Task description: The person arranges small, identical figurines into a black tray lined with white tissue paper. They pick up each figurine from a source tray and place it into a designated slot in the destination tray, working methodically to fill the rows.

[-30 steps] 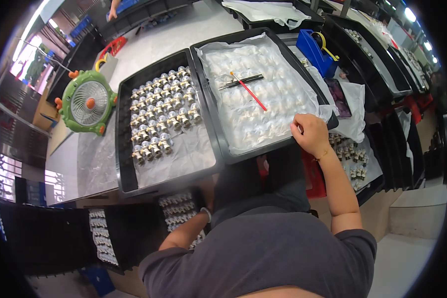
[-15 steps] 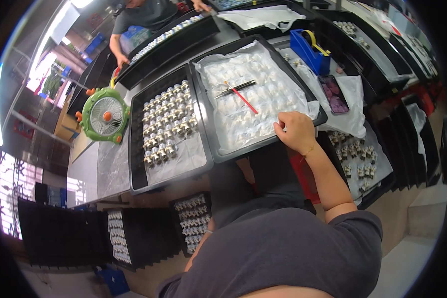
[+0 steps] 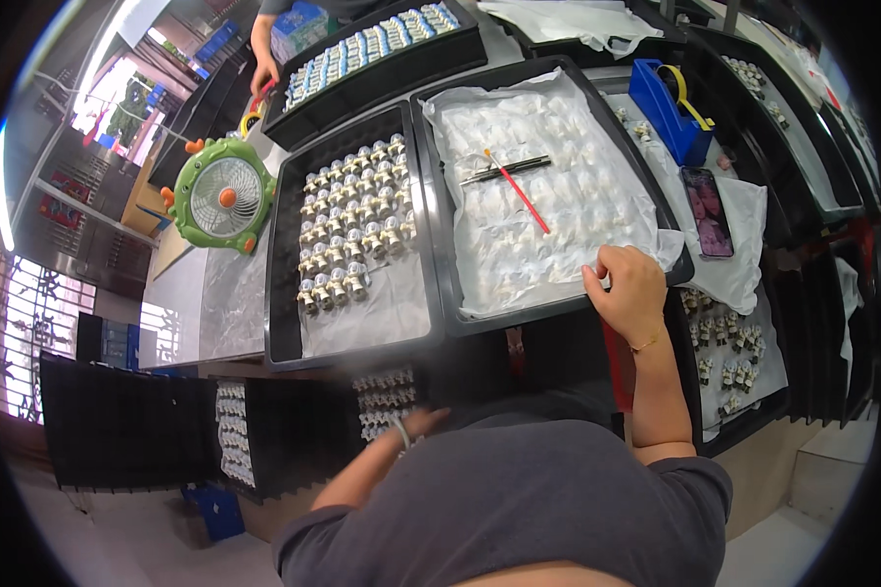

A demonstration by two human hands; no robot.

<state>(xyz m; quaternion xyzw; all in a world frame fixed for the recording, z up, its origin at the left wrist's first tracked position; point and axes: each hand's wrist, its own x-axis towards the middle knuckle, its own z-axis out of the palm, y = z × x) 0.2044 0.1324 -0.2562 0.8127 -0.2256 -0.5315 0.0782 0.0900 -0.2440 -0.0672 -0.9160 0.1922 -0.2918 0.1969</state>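
Note:
My right hand (image 3: 629, 286) rests at the near right corner of a black tray (image 3: 448, 284), its fingers curled and their inner side hidden. White translucent sheeting (image 3: 499, 284) lines this tray over rows of small pale pieces. On the sheeting lie a red thin-handled brush (image 3: 524, 198) and a dark pen-like tool (image 3: 507, 170). Low beside my lap is my left hand (image 3: 425, 423), below the trays, its fingers blurred. Left of the sheeted tray, a second black tray (image 3: 274, 293) carries rows of small white-and-gold figurines (image 3: 347, 225).
A green fan (image 3: 223, 196) stands at the left. Across the table, a person's hand (image 3: 264, 76) is by a tray of blue-and-white pieces (image 3: 372, 54). To the right are a blue tape dispenser (image 3: 671, 112), a phone (image 3: 707, 210) and more figurines (image 3: 729, 342). Trays (image 3: 387, 396) sit below.
My left hand has come into view beside my lap. My right hand stays at the tray corner. The whole view has shifted, and the person opposite shows less.

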